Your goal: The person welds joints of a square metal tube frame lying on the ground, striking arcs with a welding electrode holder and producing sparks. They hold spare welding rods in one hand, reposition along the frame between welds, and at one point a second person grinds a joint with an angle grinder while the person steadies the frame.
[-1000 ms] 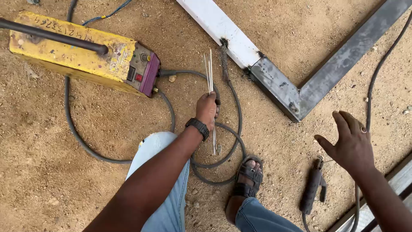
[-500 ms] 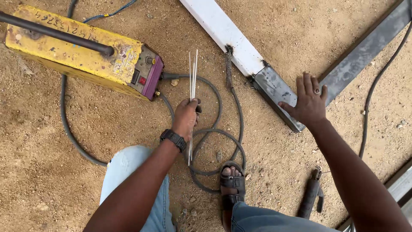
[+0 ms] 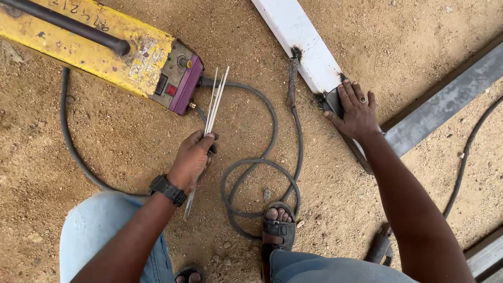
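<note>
My left hand [image 3: 192,159] grips a thin bundle of welding rods [image 3: 214,102], their tips pointing up toward the yellow welding machine [image 3: 99,50]. A black watch sits on that wrist. My right hand [image 3: 355,111] lies flat, fingers spread, on the corner joint where the white square tube [image 3: 297,32] meets the grey steel bar [image 3: 445,102]. It holds nothing.
Grey cables [image 3: 260,173] loop over the sandy ground between my hands. My sandalled foot [image 3: 277,226] stands on the loop. A welding electrode holder [image 3: 379,247] lies by my right forearm. Another steel section [image 3: 487,255] shows at the lower right corner.
My right hand swung left from open air and came down on the frame's corner joint. My left hand shifted with the rods still in it.
</note>
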